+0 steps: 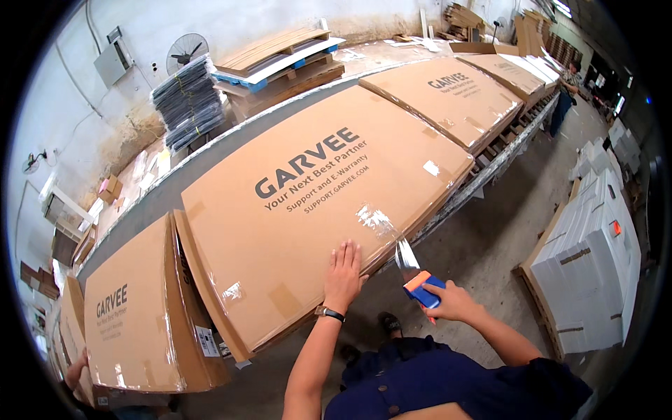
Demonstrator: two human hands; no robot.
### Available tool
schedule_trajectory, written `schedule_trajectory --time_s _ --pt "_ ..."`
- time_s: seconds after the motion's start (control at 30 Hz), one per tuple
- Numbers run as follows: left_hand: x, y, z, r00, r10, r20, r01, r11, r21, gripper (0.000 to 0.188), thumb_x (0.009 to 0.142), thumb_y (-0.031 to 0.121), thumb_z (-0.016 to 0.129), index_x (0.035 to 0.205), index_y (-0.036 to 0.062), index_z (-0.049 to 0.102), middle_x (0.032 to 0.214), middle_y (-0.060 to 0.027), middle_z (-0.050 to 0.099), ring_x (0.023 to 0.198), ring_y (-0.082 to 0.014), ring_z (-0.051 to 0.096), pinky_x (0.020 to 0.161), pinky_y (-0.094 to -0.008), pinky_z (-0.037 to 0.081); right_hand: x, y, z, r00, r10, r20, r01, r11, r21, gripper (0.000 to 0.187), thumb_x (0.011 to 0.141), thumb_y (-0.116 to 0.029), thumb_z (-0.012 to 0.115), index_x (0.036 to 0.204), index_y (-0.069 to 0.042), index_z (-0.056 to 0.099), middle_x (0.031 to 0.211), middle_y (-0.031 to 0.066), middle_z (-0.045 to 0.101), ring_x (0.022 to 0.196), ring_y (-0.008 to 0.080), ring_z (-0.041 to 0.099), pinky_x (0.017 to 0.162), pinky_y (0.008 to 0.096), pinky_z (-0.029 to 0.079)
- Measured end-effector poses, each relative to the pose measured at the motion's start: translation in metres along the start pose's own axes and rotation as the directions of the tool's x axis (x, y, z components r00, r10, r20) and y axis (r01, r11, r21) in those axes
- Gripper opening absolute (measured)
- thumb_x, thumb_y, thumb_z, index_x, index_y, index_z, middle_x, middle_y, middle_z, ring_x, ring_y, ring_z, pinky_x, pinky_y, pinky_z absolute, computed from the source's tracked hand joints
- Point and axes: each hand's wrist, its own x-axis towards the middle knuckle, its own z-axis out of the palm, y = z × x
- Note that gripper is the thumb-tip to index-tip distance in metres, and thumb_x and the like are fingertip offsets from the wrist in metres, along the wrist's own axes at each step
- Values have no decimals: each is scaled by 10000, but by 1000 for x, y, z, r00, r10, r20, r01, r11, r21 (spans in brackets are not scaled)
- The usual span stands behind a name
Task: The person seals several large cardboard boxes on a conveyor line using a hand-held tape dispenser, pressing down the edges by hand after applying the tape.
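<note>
A large flat cardboard carton (301, 231) lies before me on a long conveyor, with dark print across its top. My left hand (344, 271) rests flat near the carton's front edge, fingers stretched out, a watch on the wrist. In my right hand (448, 301) is a blue and orange tape dispenser (424, 287), held just off that edge. A strip of clear tape (404, 253) runs from the dispenser up to the carton's edge. It joins a shiny, wrinkled patch of tape (376, 218) on top. Smaller tape pieces cling to the near left corner and the right end.
More cartons stand along the conveyor, one tilted at left (133, 308) and others at right (455, 94). Another person's hand (75, 369) touches a carton at far left. White stacked panels (588, 259) sit on a pallet at right. Boards (280, 56) are piled behind the conveyor.
</note>
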Motion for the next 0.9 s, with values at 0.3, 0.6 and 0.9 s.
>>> schedule_trajectory --time_s 0.3,0.6,0.9 --pt "1 -1 -1 999 13 -47 -17 997 -76 798 772 326 683 1394 -8 311 1454 -204 304 1356 -333 276 1117 -454 212 153 -76 4 955 -17 297 194 794 -576 408 719 -474 647 892 -116 737 934 64 705 851 238 670 660 363 532" --pt "12 5 7 998 -40 -46 31 986 -166 886 727 431 709 1390 -5 316 1454 -203 299 1352 -361 266 1108 -515 188 19 38 51 942 108 317 -324 535 780 683 852 -469 602 1368 -67 408 1356 136 443 1218 223 451 1000 353 374" --pt "206 131 50 998 -59 -27 54 983 -174 880 739 479 681 1378 -13 330 1456 -223 276 1370 -357 229 1113 -520 158 75 93 -174 651 26 -759 535 694 483 628 767 -288 683 1314 -46 490 1207 141 553 1109 221 537 950 340 418"
